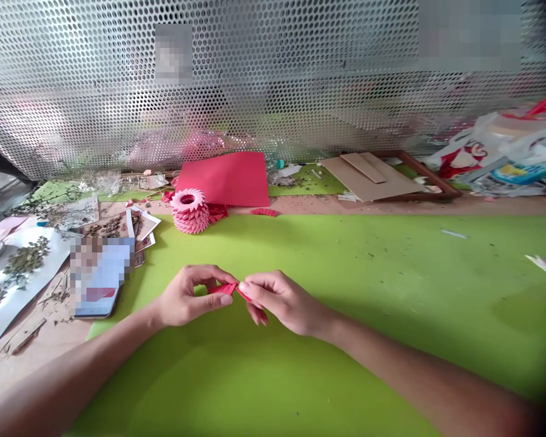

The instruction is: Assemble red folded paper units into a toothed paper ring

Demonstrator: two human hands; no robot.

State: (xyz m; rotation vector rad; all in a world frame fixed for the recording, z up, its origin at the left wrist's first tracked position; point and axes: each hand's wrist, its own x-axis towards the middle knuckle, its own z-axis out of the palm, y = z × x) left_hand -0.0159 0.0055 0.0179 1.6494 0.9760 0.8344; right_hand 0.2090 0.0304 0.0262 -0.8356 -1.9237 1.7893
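Over the green mat (pixel 327 376), my left hand (pixel 188 296) pinches a small chain of folded red paper pieces (pixel 222 288) between thumb and fingers. My right hand (pixel 284 300) meets it from the other side, thumb and index finger closed on a red folded paper piece (pixel 244 295) at the chain's right end. Whether the two red parts are joined is hidden by the fingertips. Beyond my hands stands a pink ring-shaped stack of folded paper (pixel 192 220), with red folded pieces (pixel 217 212) beside it.
A red paper sheet (pixel 236 179) lies behind the stack. Another red strip (pixel 264 212) is at the mat's far edge. To the left are a phone (pixel 101 285), photo cards (pixel 144 227) and dried plant bits. Cardboard (pixel 373 176) and plastic bags (pixel 505 152) lie before the perforated metal panel (pixel 273 73).
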